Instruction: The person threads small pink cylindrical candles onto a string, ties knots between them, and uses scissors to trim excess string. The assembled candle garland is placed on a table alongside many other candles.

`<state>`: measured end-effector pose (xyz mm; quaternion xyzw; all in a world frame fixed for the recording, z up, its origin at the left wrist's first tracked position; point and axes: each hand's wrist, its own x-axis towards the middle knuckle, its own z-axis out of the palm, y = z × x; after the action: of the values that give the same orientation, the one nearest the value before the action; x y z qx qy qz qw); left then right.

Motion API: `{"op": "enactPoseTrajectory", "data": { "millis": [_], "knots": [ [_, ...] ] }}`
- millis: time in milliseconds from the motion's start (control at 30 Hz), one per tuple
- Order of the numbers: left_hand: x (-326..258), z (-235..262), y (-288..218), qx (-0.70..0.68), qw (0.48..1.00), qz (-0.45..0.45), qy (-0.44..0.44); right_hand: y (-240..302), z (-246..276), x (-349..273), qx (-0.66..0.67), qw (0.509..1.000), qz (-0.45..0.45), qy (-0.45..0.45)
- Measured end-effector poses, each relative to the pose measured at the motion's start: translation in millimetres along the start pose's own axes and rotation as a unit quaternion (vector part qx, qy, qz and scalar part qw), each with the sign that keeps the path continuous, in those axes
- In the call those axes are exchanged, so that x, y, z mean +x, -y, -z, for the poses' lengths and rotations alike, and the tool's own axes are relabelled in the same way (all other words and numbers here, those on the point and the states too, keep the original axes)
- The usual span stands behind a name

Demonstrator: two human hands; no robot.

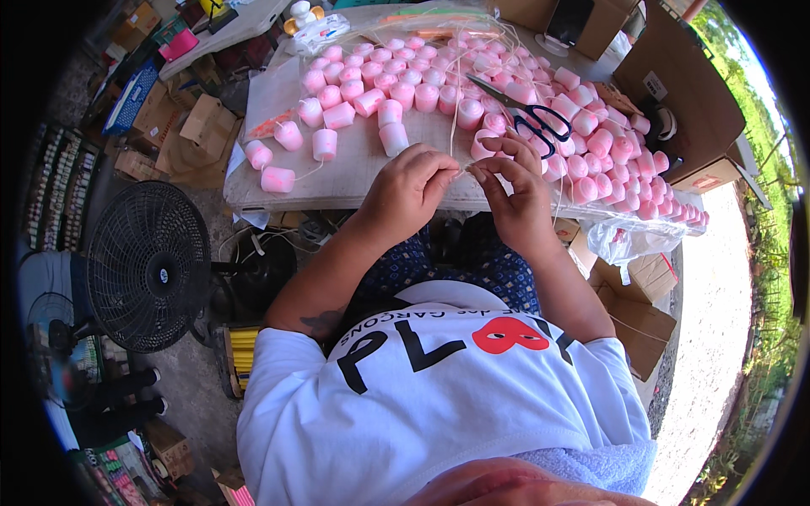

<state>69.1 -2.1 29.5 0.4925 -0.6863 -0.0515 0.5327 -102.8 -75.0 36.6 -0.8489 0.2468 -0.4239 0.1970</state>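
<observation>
My left hand point(409, 190) and my right hand point(519, 198) meet above the near edge of the table. Thumb and fingers of each are pinched together on a thin pale string point(454, 139), which runs up from them over the tabletop. Its exact end between the fingertips is too small to make out. Just beyond lie many small pink-and-white cylinders point(426, 97), like votive candles, some upright and some on their sides. A pair of scissors point(540, 126) with dark blue handles rests on the cylinders beside my right hand, blades pointing to the far left.
The pale table point(337, 190) carries the cylinders. Cardboard boxes point(675, 93) stand at its right end, and a clear plastic bag point(629, 240) hangs off the right edge. A black fan point(150, 266) stands at left, near a crate of yellow sticks point(242, 358).
</observation>
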Motion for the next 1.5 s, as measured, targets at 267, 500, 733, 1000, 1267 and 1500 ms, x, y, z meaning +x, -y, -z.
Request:
{"op": "enactPoseTrajectory", "data": {
  "millis": [267,500,733,1000,1267,1500],
  "knots": [
    [4.4,2.2,18.1,-0.174,0.984,0.037,0.028,5.0,-4.6,3.7,0.341,0.918,-0.144,0.141],
    [-8.8,8.0,17.8,-0.261,0.945,0.193,0.028,1.4,-5.5,9.0,0.197,0.974,-0.063,0.088],
    [-7.6,0.3,9.8,-0.13,0.988,0.081,-0.016,2.2,-5.1,10.4,0.198,0.975,-0.081,0.068],
    [-5.5,-11.6,9.0,-0.045,0.994,0.014,-0.101,5.3,-9.8,7.1,0.412,0.876,-0.236,0.082],
    [-6.8,-16.3,4.1,-0.033,0.991,0.009,-0.126,6.7,-22.6,-0.7,0.457,0.853,-0.25,0.04],
    [0.0,15.8,6.1,-0.044,0.998,0.028,0.039,-2.8,-10.5,3.7,0.202,0.974,-0.098,0.025]
  ]
}}
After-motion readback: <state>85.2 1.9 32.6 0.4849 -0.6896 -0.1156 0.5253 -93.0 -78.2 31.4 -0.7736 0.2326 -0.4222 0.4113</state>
